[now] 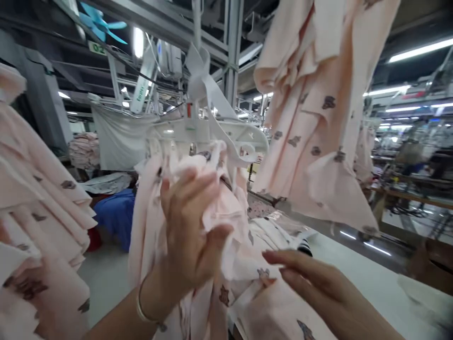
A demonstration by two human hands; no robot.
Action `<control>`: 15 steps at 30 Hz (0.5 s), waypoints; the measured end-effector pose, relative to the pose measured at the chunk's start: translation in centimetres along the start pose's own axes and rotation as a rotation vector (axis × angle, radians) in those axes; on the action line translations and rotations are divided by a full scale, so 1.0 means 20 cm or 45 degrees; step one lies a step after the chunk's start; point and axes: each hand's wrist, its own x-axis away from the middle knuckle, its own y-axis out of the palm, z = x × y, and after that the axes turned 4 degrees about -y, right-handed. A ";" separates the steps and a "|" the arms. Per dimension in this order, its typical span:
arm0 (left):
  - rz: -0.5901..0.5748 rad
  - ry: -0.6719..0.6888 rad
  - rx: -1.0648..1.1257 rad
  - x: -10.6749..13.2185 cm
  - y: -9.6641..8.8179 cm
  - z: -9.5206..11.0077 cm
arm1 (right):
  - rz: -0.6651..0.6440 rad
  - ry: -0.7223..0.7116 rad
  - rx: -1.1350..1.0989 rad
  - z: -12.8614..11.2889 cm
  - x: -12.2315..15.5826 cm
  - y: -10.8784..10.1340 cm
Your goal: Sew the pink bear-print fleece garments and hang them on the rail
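Observation:
A bunch of pale pink printed fabric pieces [230, 222] hangs from a white plastic hanger clamp [226, 134] on an overhead rail. My left hand [189, 231], with a thin bracelet at the wrist, is raised and grips the upper part of this fabric, thumb pinching a fold against the fingers. My right hand [311, 278] lies lower right with fingers stretched out flat, their tips touching the lower part of the same pink cloth.
More pink pieces hang at the upper right [318, 113] and are stacked on the left [38, 212]. A white table [371, 283] runs below right. A blue bundle [115, 215] and a white cloth [120, 137] lie behind. Sewing stations stand at far right.

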 end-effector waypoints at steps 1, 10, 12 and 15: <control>0.056 -0.047 0.009 -0.02 0.00 -0.07 | 0.023 -0.028 -0.082 -0.04 -0.12 0.01; -0.089 -0.152 0.204 -0.22 0.00 -0.39 | 0.373 -1.172 1.012 -0.50 -0.68 -0.05; -0.083 -0.097 0.214 -0.25 0.03 -0.39 | 0.214 -1.269 1.119 -0.52 -0.75 -0.08; -0.203 0.115 -0.119 -0.26 0.13 -0.38 | 0.366 -1.058 0.740 -0.50 -0.82 -0.12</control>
